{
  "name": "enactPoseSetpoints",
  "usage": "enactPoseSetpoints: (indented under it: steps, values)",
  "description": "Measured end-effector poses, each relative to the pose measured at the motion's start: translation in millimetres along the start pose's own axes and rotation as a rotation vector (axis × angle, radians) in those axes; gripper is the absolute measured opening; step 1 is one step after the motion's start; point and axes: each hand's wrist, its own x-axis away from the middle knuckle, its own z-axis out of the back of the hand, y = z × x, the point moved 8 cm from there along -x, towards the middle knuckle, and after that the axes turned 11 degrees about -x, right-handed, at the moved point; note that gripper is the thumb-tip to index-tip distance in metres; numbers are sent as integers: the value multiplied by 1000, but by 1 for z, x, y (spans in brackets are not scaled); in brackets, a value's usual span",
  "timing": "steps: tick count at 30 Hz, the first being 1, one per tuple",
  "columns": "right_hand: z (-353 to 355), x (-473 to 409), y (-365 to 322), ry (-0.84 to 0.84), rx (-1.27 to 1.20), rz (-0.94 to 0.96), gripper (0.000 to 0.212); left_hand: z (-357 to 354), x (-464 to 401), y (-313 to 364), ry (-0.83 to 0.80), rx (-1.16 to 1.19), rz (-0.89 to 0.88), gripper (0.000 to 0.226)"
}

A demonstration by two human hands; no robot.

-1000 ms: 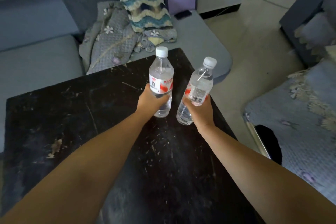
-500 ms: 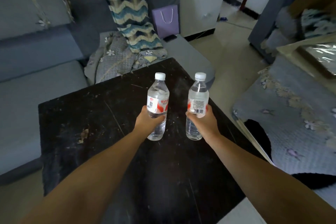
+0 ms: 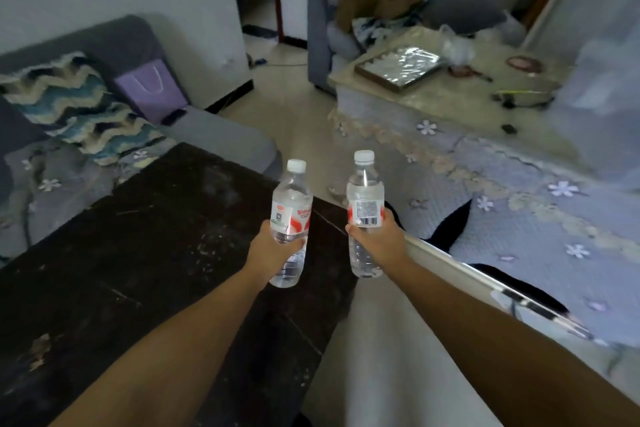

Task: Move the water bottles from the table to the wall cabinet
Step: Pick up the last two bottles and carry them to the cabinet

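Above the dark counter (image 3: 145,253), the left hand (image 3: 273,251) and right hand (image 3: 375,239) each grip an upright bottle, left bottle (image 3: 292,204), right bottle (image 3: 365,194); since a second ago both have lifted clear, so carrying can begin; no cabinet visible.

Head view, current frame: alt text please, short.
Each hand grips a capped water bottle upright: the left hand holds the left bottle above the black table, and the right hand holds the right bottle past its edge. A grey sofa lies beyond.
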Motion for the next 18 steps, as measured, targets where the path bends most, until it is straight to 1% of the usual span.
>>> enactPoseSetpoints:
  steps: [2,5,7,11,12,13,14,16,18]
  values:
    - [48,15,9,76,-52,-8,44,-33,13,24,-71,3,-27,54]
    - [115,47,23,179,-59,-15,45,-85,42,55,-168,53,-64,43]
    - [176,81,42,263,-68,-41,48,-130,76,80,-237,65,-114,36]
    - [285,160,81,444,-29,-81,56,-216,149,117,-375,60,-193,28]
    - [301,173,87,476,-18,-88,60,-228,160,121,-384,64,-201,24]
    - [332,201,97,537,-11,-105,63,-255,186,133,-432,61,-231,21]
    - [349,216,104,569,-12,-115,64,-271,199,138,-468,57,-245,20]
    - [391,260,118,667,-21,-153,59,-311,238,154,-570,19,-288,23]
    - [428,305,132,775,-23,-187,56,-345,277,171,-647,-8,-347,21]
